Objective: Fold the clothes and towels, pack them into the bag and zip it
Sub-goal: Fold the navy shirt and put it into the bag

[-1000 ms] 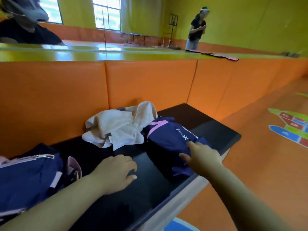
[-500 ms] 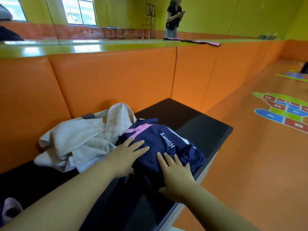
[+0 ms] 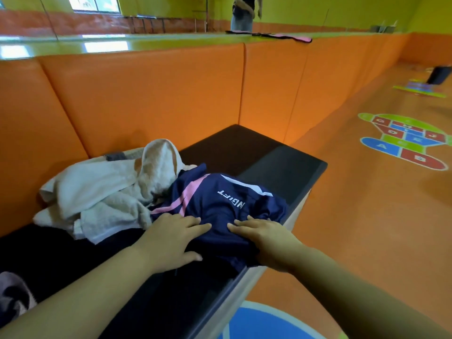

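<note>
now both hands — left hand, right hand — flat on jersey.

A black worktop backs onto an orange padded wall. Right of the worktop, a coloured hopscotch marking lies on the orange floor. Far beyond the worktop stands a person.

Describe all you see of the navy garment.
The navy garment lies crumpled on the black bench, near its front edge. Seemingly smooth sports fabric, with a pink stripe, a white stripe and upside-down white lettering. The white towel touches its left side. Left hand and right hand lie flat on its near part.
</note>
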Action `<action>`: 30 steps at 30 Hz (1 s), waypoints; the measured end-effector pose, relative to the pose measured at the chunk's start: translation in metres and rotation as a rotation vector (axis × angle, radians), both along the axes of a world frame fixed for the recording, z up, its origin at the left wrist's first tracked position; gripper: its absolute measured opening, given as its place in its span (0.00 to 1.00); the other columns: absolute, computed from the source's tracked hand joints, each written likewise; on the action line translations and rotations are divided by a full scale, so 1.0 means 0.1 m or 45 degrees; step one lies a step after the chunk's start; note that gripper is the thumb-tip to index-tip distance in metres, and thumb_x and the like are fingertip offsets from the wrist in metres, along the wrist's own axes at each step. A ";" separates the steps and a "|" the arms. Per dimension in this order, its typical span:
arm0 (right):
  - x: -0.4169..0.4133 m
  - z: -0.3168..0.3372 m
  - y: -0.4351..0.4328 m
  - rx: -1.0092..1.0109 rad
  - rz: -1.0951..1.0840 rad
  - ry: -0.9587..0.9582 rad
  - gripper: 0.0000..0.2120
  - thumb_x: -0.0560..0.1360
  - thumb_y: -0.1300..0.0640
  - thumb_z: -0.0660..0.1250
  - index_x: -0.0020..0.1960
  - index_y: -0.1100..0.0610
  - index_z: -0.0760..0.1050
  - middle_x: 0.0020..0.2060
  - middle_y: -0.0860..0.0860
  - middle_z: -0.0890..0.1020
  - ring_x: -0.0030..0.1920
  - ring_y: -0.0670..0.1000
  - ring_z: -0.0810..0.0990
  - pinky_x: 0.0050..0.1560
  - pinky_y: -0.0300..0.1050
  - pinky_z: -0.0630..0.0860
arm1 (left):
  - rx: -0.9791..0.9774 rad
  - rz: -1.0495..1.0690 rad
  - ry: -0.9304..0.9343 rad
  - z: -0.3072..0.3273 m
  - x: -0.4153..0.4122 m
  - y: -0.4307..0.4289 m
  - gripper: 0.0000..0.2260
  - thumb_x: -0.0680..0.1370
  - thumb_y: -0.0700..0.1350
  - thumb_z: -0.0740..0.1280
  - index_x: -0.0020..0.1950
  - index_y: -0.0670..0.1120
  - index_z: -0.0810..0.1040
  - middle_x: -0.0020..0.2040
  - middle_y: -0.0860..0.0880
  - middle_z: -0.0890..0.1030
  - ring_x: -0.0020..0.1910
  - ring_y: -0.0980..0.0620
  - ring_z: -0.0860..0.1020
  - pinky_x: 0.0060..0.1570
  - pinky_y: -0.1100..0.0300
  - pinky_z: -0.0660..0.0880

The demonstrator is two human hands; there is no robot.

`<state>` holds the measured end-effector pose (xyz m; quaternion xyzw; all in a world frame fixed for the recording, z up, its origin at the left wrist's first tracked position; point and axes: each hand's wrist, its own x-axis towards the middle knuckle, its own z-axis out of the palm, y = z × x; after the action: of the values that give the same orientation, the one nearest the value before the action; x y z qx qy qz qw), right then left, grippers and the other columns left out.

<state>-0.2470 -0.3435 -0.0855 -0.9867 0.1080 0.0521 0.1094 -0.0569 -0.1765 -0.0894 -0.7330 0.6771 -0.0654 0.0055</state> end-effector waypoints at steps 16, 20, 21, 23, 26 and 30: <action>-0.28 0.04 0.68 0.060 0.509 0.045 0.33 0.74 0.58 0.68 0.75 0.47 0.57 0.74 0.51 0.64 0.75 0.57 0.56 0.72 0.64 0.55 | -0.023 0.097 0.278 0.19 -0.55 1.19 0.27 0.74 0.69 0.50 0.60 0.56 0.76 0.50 0.57 0.79 0.49 0.55 0.76 0.48 0.63 0.71; 0.02 0.11 0.81 -0.111 0.610 0.075 0.38 0.73 0.61 0.68 0.75 0.41 0.53 0.75 0.47 0.61 0.76 0.54 0.53 0.72 0.66 0.50 | 0.106 0.288 0.240 0.13 -0.41 1.46 0.32 0.71 0.72 0.50 0.63 0.55 0.76 0.64 0.51 0.76 0.62 0.45 0.73 0.56 0.48 0.75; 0.06 0.13 0.80 -0.184 0.597 0.089 0.39 0.74 0.60 0.68 0.74 0.38 0.50 0.76 0.45 0.58 0.77 0.54 0.51 0.72 0.66 0.48 | 0.135 0.358 0.280 0.12 -0.38 1.49 0.37 0.68 0.76 0.45 0.66 0.57 0.72 0.69 0.52 0.72 0.68 0.46 0.68 0.62 0.47 0.71; 0.08 0.16 0.78 -0.275 0.525 0.156 0.39 0.76 0.55 0.65 0.73 0.33 0.43 0.77 0.43 0.53 0.77 0.53 0.46 0.71 0.66 0.46 | 0.199 0.451 0.367 0.07 -0.33 1.54 0.44 0.62 0.79 0.37 0.71 0.61 0.65 0.73 0.56 0.64 0.73 0.50 0.59 0.69 0.48 0.63; -0.01 0.20 0.80 -0.222 0.390 0.254 0.42 0.74 0.45 0.67 0.72 0.31 0.39 0.77 0.42 0.46 0.76 0.53 0.40 0.71 0.69 0.46 | 0.210 0.464 0.367 0.03 -0.36 1.50 0.47 0.59 0.79 0.33 0.72 0.62 0.62 0.74 0.58 0.62 0.73 0.51 0.57 0.70 0.50 0.57; -0.11 0.34 0.83 0.100 0.185 0.353 0.36 0.73 0.41 0.65 0.73 0.33 0.47 0.77 0.42 0.47 0.76 0.52 0.41 0.71 0.69 0.45 | 0.213 0.486 0.421 0.04 -0.38 1.50 0.48 0.58 0.79 0.33 0.72 0.62 0.61 0.74 0.59 0.61 0.73 0.51 0.56 0.70 0.51 0.55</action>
<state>-0.2582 -0.2601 -0.0516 -0.9702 0.0485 0.1997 0.1281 -0.0949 -0.0264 -0.0852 -0.8451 0.5214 0.1137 -0.0326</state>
